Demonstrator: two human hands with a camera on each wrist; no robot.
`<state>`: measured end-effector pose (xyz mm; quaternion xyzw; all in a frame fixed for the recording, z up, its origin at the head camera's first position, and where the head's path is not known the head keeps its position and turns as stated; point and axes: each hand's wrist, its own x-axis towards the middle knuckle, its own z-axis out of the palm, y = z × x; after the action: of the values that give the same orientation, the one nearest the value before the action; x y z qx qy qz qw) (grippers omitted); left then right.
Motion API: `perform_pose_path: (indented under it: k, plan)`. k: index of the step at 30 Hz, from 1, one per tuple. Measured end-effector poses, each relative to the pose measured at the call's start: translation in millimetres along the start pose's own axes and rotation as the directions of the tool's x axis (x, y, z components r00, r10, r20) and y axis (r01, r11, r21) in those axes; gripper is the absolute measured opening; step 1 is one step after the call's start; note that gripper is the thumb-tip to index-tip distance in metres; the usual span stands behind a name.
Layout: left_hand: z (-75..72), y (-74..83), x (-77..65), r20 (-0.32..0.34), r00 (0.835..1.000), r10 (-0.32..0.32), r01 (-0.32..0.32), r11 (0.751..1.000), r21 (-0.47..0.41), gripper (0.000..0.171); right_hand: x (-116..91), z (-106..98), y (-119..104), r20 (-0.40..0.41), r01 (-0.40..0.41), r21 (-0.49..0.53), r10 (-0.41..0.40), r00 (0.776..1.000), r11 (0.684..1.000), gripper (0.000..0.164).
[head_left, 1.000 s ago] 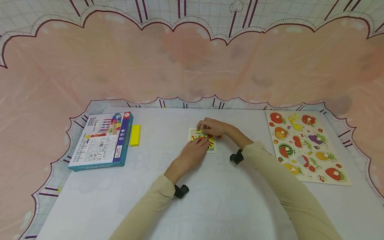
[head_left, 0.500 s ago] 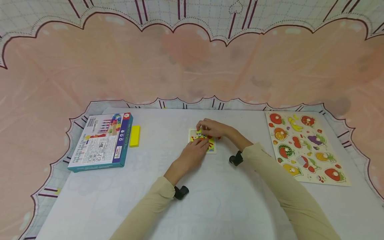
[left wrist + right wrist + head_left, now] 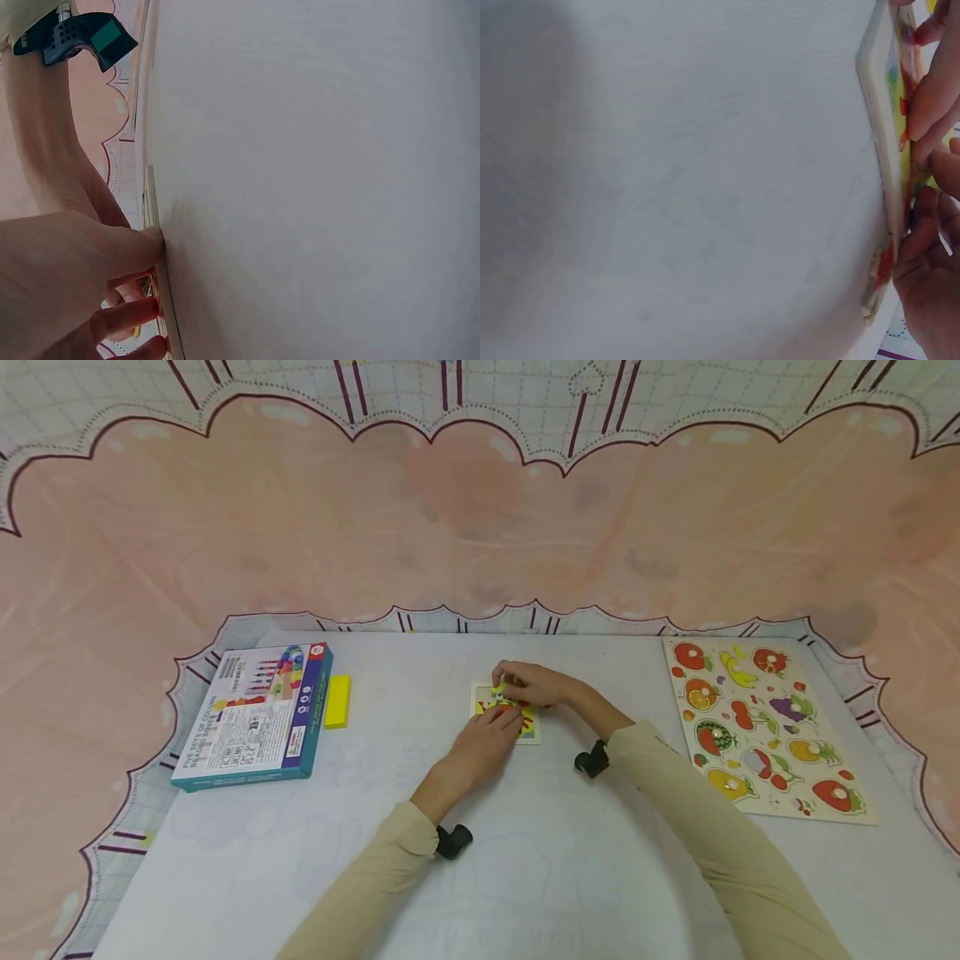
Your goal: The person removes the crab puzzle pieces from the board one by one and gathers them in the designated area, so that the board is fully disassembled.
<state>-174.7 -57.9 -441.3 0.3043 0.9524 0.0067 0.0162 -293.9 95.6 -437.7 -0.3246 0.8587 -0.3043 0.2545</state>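
Note:
A small picture puzzle board [image 3: 530, 733], pale-edged with yellow and red artwork, lies on the white table between the hands. My left hand [image 3: 486, 750] rests on its near part, fingers laid over the picture; in the left wrist view the thumb [image 3: 139, 247] touches the board's edge. Over the far right part, my right hand [image 3: 536, 682] has bent fingers that pinch a yellow puzzle piece [image 3: 501, 692] with cartoon eyes. The fingers hide much of the picture. Beside the board, a loose red-topped piece [image 3: 879, 279] shows in the right wrist view.
To the left lies a blue-and-white printed box [image 3: 251, 714], with a yellow block [image 3: 337, 702] at its right side. A large fruit puzzle board [image 3: 761, 727] lies at the right of the table [image 3: 540, 877]. Each wrist wears a black camera [image 3: 454, 841].
Both hands keep nearly the same place on the board. The right fingers shift very slightly over the yellow piece, covering more of its eyes.

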Motion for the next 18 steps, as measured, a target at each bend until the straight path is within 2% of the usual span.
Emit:
perform_pose_path:
  k: [5, 9, 13, 15, 18]
  plan:
    - [-1.4, -0.2, 0.0, 0.027, 1.0, -0.006, 0.006, 1.0, -0.021, 0.044, 0.5, 2.5, 6.0, -0.041, -0.013, 0.015, 0.013, 0.999, 1.0, 0.023]
    - [-1.9, -0.2, -0.1, 0.051, 0.999, -0.019, 0.021, 0.999, -0.033, 0.045, -1.7, 3.2, 11.5, -0.109, 0.002, 0.128, 0.012, 0.994, 0.992, 0.024]
    - [-1.2, -0.4, 0.6, 0.072, 0.997, -0.034, 0.038, 0.998, -0.049, 0.046, -7.8, 2.7, 18.0, -0.233, 0.011, 0.258, 0.051, 0.971, 0.966, 0.024]
    - [-0.8, -0.8, 0.8, 0.078, 0.996, -0.035, 0.04, 0.997, -0.063, 0.047, -12.5, 1.1, 21.0, -0.284, -0.004, 0.27, 0.084, 0.955, 0.963, 0.025]
    - [0.0, -2.4, 0.9, 0.071, 0.997, -0.036, 0.043, 0.994, -0.102, 0.047, -21.4, -3.1, 23.7, -0.319, -0.033, 0.274, 0.124, 0.94, 0.961, 0.025]
